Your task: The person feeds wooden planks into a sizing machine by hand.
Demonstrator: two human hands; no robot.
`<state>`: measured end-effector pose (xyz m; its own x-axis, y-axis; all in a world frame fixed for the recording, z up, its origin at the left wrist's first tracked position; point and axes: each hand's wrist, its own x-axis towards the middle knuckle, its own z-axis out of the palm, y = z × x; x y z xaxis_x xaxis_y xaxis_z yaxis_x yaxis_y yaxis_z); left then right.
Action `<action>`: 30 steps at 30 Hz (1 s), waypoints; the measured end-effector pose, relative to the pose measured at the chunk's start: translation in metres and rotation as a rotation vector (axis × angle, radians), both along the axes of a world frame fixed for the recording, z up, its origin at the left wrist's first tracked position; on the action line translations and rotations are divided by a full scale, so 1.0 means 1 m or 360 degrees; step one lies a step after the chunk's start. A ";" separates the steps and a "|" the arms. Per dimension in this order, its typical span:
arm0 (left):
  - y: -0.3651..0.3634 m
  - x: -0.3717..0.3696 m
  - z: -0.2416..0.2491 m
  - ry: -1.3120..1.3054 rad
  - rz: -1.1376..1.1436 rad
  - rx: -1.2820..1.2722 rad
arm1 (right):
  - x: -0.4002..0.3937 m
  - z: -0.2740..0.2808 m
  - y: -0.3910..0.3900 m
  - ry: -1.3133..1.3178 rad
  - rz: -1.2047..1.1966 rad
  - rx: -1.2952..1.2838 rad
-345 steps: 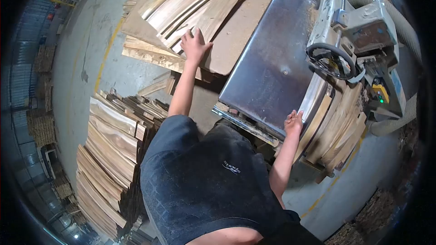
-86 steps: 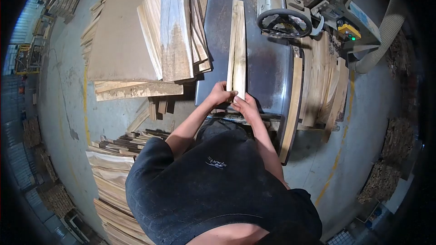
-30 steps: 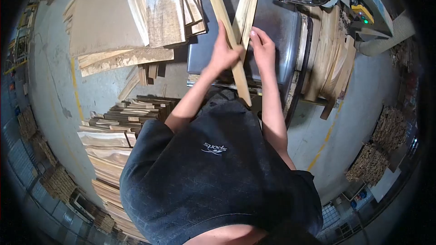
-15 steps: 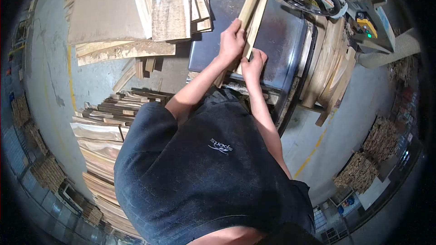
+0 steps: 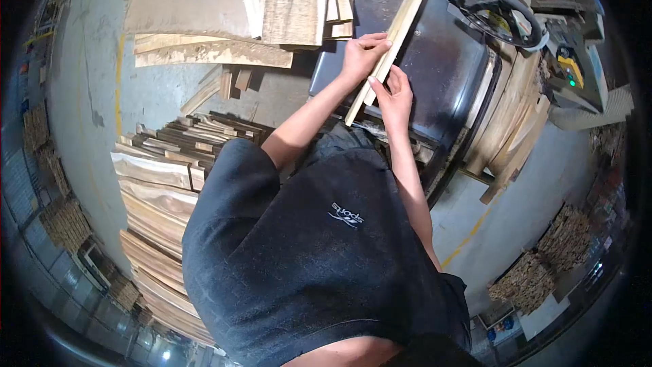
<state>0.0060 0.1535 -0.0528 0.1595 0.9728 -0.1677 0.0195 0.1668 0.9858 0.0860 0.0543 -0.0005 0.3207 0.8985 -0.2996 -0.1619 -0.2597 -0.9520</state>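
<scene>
Two long, narrow pale wooden strips (image 5: 411, 13) lie slanting together over the dark metal machine table (image 5: 445, 54). Their near ends are staggered, one reaching closer to my body. My left hand (image 5: 363, 60) is closed on the strips from the left, thumb and fingers pinching them about midway. Lower down, my right hand (image 5: 395, 100) has its thumb on the strips' near part, with curled fingers at their right edge. Part of the right hand's grip is hidden.
A black handwheel (image 5: 499, 17) and a control box with a green light (image 5: 572, 83) stand at the right. Stacked boards (image 5: 295, 7) rest at upper left, with more piled planks (image 5: 159, 211) beside me. Long timber (image 5: 509, 115) lies right of the table.
The two strips, spread apart at the far end before, now lie together. My left hand has shifted lower on them, and my right thumb has moved onto them. The whole view has shifted somewhat.
</scene>
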 end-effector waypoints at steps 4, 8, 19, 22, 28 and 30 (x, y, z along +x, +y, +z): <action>-0.007 0.004 -0.015 0.0190 0.0019 0.0449 | 0.002 -0.024 -0.005 0.0049 0.0002 -0.0004; -0.012 0.002 -0.014 0.0248 0.0041 0.0577 | 0.000 -0.012 -0.011 0.0228 0.0148 -0.0038; -0.014 -0.002 0.002 0.0111 0.0012 0.0576 | 0.061 0.121 -0.018 0.0781 0.0126 0.0141; -0.014 0.001 0.003 0.0245 -0.0032 0.0756 | 0.057 0.147 0.001 0.0941 0.0103 0.0274; -0.015 0.000 0.002 0.0269 -0.0097 0.0821 | 0.047 0.133 0.060 0.1064 -0.0006 0.0280; -0.013 0.003 0.001 0.0180 -0.0075 0.0858 | 0.044 0.140 0.081 0.0950 0.0028 0.0184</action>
